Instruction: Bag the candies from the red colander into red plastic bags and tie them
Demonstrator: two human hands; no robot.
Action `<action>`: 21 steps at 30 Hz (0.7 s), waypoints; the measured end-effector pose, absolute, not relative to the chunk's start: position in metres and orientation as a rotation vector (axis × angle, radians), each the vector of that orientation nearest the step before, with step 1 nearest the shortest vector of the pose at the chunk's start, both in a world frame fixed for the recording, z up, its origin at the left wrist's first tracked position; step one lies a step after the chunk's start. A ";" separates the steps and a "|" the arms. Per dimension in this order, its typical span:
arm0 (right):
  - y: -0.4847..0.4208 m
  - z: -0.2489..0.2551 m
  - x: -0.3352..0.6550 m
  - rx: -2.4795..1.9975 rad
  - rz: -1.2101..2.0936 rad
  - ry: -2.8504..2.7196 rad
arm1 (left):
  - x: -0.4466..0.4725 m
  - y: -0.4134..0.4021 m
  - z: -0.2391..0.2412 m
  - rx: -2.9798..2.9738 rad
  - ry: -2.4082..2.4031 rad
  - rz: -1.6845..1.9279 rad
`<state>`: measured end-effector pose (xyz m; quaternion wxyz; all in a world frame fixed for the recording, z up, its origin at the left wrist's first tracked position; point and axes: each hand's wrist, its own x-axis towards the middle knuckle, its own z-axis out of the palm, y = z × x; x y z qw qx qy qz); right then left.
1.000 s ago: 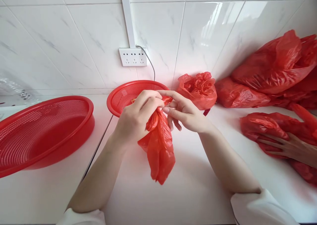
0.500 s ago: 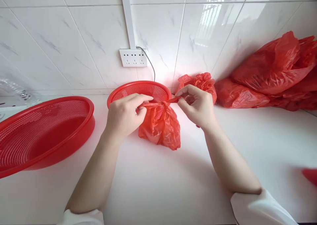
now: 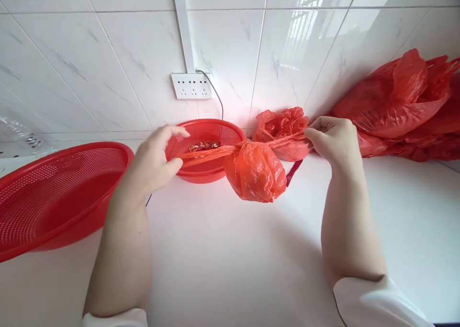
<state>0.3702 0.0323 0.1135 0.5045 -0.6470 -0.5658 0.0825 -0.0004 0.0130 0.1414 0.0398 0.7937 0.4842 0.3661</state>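
A filled red plastic bag [image 3: 256, 173] hangs knotted above the white counter, its two handles stretched sideways. My left hand [image 3: 149, 161] has one handle against it; the index finger and thumb are apart while the strap runs tight into the hand, and the other fingers are hidden. Pinched between the thumb and fingers of my right hand [image 3: 336, 140] is the other handle. Behind the left handle stands a small red mesh basket [image 3: 204, 176], with shiny red-wrapped packets [image 3: 210, 145] inside.
To the left sits a large red mesh basket [image 3: 104, 192]. A crumpled red bag [image 3: 280, 121] leans by the tiled wall, and bigger filled red bags [image 3: 395, 101] are piled at the right. A socket panel [image 3: 191, 86] with a cable is on the wall. Clear plastic [image 3: 27, 133] lies far left.
My hands have moved apart, left hand leftward and right hand rightward, pulling the handles longer. The bag has gone rightward and up and looks rounder. Packets in the small basket now show.
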 end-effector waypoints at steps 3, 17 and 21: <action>0.026 0.116 0.383 -1.655 0.234 -1.601 | 0.007 0.011 0.139 2.395 1.452 0.802; 0.034 0.060 0.285 -1.565 0.494 -2.539 | 0.017 -0.005 0.147 2.332 1.404 0.414; 0.038 0.048 0.274 -1.561 0.463 -2.743 | 0.017 -0.007 0.149 2.289 1.431 0.391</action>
